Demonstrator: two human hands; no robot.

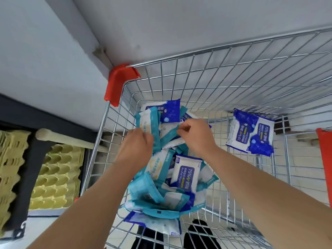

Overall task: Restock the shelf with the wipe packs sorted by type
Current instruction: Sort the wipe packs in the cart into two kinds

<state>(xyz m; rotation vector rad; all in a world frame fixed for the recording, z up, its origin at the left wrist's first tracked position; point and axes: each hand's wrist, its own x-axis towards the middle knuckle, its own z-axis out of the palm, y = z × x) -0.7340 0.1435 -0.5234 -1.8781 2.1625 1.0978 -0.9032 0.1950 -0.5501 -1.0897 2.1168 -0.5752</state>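
Two hands are reaching down into the wire cart [233, 72], both working at the twelve o'clock end of the pile of wipe packs [161, 191] lying on the cart's floor. The left hand [136, 146] is curling its grip round an upright teal pack [152, 123], its fingertips hidden behind the pack. The right hand [197, 135], at about two o'clock from the left, is pinching the edge of a white-and-teal pack [170, 139] between thumb and forefinger in a narrow grip. A white pack marked 75% [185, 171] is lying face up at six o'clock from that hand. Out at three o'clock, well apart from the pile, two dark blue packs [251, 133] are leaning against the cart's wire side. Yellow egg trays [53, 175] are sitting outside the cart at nine o'clock.
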